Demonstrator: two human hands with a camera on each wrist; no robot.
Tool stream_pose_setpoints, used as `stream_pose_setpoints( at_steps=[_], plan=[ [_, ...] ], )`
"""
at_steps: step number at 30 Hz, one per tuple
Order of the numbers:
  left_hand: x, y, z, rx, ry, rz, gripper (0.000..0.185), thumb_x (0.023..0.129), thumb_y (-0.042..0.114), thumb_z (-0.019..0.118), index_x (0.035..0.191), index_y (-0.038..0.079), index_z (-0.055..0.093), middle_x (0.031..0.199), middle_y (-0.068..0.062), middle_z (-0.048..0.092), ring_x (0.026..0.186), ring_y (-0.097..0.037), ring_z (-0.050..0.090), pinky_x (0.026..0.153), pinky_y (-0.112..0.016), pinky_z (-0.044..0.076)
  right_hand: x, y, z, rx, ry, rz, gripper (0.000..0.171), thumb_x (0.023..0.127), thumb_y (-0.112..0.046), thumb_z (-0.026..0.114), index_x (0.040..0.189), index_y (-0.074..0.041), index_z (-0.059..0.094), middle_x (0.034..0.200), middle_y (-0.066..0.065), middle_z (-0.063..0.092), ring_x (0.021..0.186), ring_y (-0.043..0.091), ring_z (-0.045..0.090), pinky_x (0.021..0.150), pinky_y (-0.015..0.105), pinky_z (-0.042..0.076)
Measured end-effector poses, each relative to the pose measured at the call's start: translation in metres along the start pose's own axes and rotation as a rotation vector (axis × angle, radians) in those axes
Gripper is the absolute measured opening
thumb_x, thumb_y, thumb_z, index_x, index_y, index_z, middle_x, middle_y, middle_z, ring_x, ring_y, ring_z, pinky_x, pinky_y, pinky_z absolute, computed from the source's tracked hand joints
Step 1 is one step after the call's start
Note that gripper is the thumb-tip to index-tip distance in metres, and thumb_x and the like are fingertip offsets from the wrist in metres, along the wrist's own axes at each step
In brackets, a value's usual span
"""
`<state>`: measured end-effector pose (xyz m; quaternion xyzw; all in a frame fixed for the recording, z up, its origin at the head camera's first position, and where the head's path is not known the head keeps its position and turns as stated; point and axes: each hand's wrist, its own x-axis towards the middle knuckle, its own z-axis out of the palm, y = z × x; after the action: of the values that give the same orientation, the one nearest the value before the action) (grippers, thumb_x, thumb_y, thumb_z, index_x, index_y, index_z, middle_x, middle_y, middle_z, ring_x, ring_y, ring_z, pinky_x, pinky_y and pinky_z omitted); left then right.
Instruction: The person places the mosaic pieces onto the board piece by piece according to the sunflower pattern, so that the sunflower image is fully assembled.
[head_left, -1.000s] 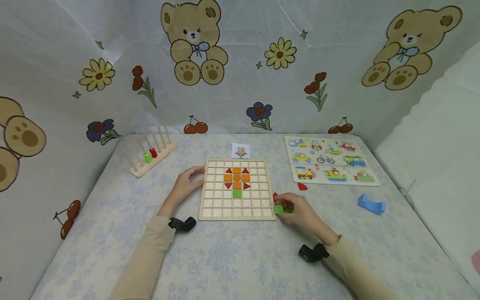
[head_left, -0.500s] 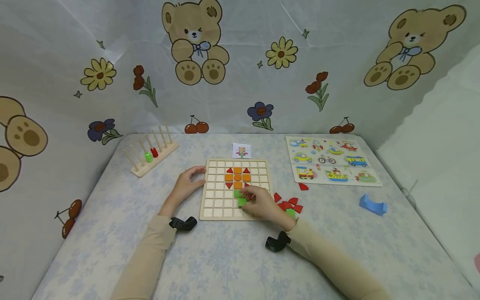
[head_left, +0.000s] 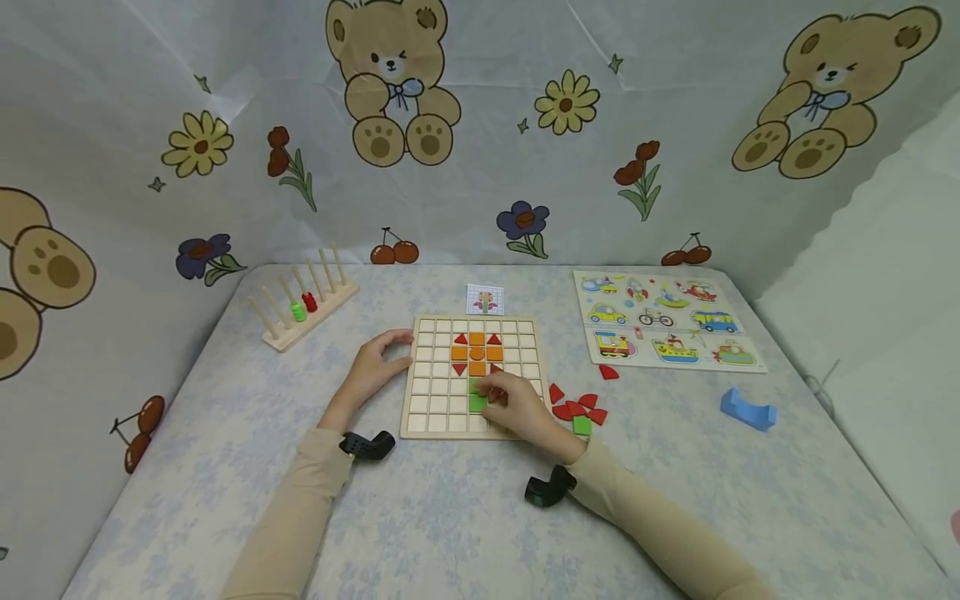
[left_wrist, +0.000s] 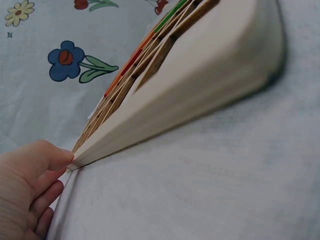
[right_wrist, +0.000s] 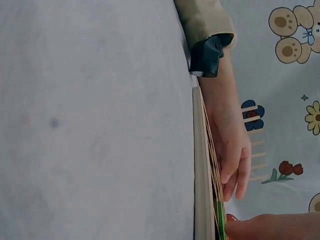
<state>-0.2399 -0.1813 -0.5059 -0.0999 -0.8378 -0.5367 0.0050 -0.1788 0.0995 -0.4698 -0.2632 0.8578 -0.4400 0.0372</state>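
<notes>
Nearest the viewer, two sleeved forearms reach onto the pale flowered table (head_left: 465, 517), each with a dark wrist-worn camera. The right hand (head_left: 517, 408) lies over the lower middle of the wooden grid board (head_left: 427, 417), its fingertips pressing a green square block (head_left: 477, 403) into a cell directly below another green square. Whether those fingers pinch the block's edges or only push on its top cannot be told from the head view; the right wrist view shows just one fingertip (right_wrist: 260, 227) at the board's surface beside a sliver of green.

The left hand (head_left: 371, 367) rests against the board's left edge, fingers held together and gently curved, with the thumb near the upper left corner. In the left wrist view its fingertips (left_wrist: 50, 155) touch the board's rim (left_wrist: 200, 85).

On the board above the green squares sits a cluster of orange pieces (head_left: 476, 354) with red triangles (head_left: 461, 339) at its corners. Just right of the board, on the table, lie loose red triangular pieces (head_left: 577, 406) and a spare green square (head_left: 582, 426) touching them; one more red piece (head_left: 608, 372) lies apart, nearer the vehicle puzzle.

Farther right a blue curved block (head_left: 746, 408) lies alone. Beyond the board a small pattern card (head_left: 484, 298) lies flat. At the far left stands a wooden peg rack (head_left: 303, 312) carrying green and red rings; at the far right lies the vehicle puzzle board (head_left: 663, 321). A bear-and-flower printed sheet (head_left: 480, 125) hangs behind everything.
</notes>
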Motion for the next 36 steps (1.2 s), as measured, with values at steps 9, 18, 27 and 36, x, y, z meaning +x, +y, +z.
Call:
stream_pose_setpoints(
  at_steps=[9,18,27,36],
  plan=[
    [0.000,-0.001,0.001,0.001,-0.003,-0.008,0.047,0.088,0.018,0.069,0.132,0.012,0.055,0.128,-0.010,0.060,0.130,-0.026,0.047,0.114,-0.046,0.032,-0.036,0.010,-0.037,-0.011,0.046,0.099,0.027,0.082,0.000,0.068,0.109,0.001,0.066,0.089,0.010,0.067,0.076,0.013,0.055,0.065,0.020,0.048],
    [0.001,0.002,-0.003,0.004,-0.002,-0.021,0.047,0.088,0.018,0.069,0.132,0.012,0.055,0.128,-0.010,0.060,0.130,-0.026,0.047,0.114,-0.045,0.032,-0.089,0.036,-0.073,-0.195,0.185,0.213,0.031,0.076,0.005,0.071,0.106,-0.003,0.068,0.092,0.005,0.066,0.082,0.014,0.056,0.069,0.020,0.049],
    [0.000,0.000,-0.003,0.006,0.002,-0.023,0.046,0.088,0.016,0.068,0.132,0.011,0.055,0.128,-0.011,0.060,0.130,-0.026,0.048,0.114,-0.045,0.032,-0.099,0.043,-0.079,-0.205,0.140,0.178,0.041,0.074,0.001,0.076,0.114,-0.002,0.065,0.096,0.005,0.067,0.081,0.013,0.054,0.068,0.020,0.049],
    [0.002,0.001,0.000,-0.006,-0.003,-0.013,0.047,0.088,0.016,0.068,0.133,0.011,0.055,0.128,-0.011,0.059,0.130,-0.027,0.047,0.115,-0.046,0.031,-0.085,0.031,-0.071,-0.188,0.242,0.124,0.035,0.075,0.003,0.076,0.108,0.000,0.067,0.097,0.009,0.067,0.083,0.019,0.059,0.070,0.026,0.053]
  ],
)
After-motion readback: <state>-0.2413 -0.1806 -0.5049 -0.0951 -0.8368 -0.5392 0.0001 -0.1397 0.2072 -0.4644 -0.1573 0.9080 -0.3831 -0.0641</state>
